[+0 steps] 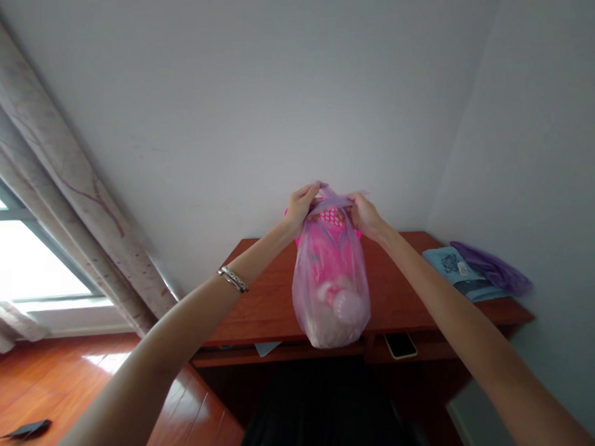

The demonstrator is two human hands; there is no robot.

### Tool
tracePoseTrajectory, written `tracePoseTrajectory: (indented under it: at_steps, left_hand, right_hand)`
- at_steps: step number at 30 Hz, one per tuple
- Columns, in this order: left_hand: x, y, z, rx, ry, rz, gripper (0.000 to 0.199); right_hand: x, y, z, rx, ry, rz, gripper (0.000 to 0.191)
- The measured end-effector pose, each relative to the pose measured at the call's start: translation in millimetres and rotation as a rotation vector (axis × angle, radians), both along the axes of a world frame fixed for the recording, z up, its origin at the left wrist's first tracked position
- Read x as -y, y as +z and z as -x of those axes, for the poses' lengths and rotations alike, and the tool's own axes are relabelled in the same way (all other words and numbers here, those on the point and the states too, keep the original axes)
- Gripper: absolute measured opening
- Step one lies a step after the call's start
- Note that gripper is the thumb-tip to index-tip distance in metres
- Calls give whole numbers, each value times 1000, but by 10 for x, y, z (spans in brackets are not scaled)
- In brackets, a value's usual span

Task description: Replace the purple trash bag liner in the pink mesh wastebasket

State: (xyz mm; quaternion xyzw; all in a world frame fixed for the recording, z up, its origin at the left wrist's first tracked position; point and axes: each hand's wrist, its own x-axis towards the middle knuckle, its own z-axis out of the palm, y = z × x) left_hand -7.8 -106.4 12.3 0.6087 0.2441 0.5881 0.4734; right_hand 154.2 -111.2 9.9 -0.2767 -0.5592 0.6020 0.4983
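Note:
A translucent purple plastic bag (305, 295) hangs in front of me, above the desk's front edge. My left hand (302, 207) is closed on one side of its top, and my right hand (365, 215) grips the other side. Between the hands the handles cross in a twisted strip. Through the film I make out a white-capped bottle (348, 306) lying low in the bag, with something pale around it. Behind the bag's upper part shows a bright pink basket (331, 216) with a mesh pattern, mostly hidden by the bag and my hands.
A reddish-brown desk (266, 280) stands against the wall. On its right lie a light blue folded cloth or packet (447, 264) and a crumpled purple bag (495, 269). A phone (400, 345) rests on the shelf below. Curtains (84, 176) hang at left.

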Motion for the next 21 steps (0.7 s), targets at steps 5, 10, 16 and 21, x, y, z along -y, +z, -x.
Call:
tracePoseTrajectory:
  at_steps: [5,10,16,21]
  left_hand:
    - [53,-30,14,130,-58,97,25]
    - [44,-106,37,162,-124,109,33]
    - [-6,-147,150,-63,-318,245,41]
    - [-41,-95,298,-360,-492,188,36]
  right_hand:
    - [40,-51,-60,-79,86,36,27]
    - [25,-93,-115,-166,164,101,21]
    - [35,-118,-148,-258,161,66,21]
    - [83,-119,-123,-311,115,58,20]
